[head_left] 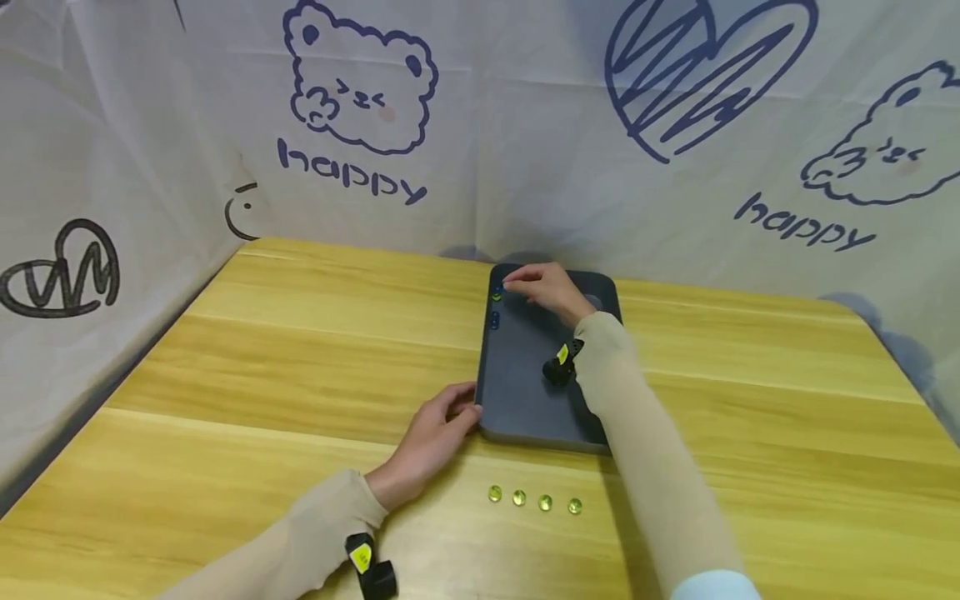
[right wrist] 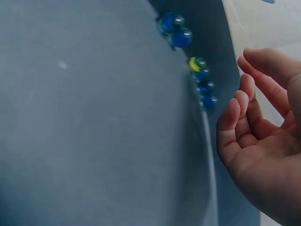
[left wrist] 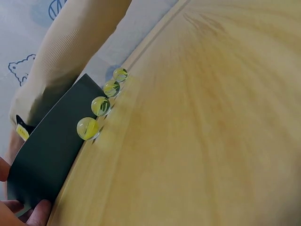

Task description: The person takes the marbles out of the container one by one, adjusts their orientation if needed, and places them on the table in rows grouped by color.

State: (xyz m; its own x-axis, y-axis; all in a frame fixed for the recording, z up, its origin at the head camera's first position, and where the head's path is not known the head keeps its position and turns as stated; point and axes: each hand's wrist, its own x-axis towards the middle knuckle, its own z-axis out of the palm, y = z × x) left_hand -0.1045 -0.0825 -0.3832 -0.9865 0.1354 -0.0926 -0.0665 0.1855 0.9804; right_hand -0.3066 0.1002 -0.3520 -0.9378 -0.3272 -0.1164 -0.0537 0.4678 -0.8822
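My right hand is over the far left corner of a dark grey tray. In the right wrist view its thumb and forefinger tips come together, with nothing visible between them. Close by, a yellow-green marble lies among several blue marbles along the tray's side wall. My left hand touches the tray's left side near the front corner, thumb and fingers against the wall. Several clear yellow-green marbles stand in a row on the table in front of the tray.
The wooden table meets a white cloth with drawn bears and hearts behind the tray. Another white cloth hangs on the left. Each wrist carries a small black camera.
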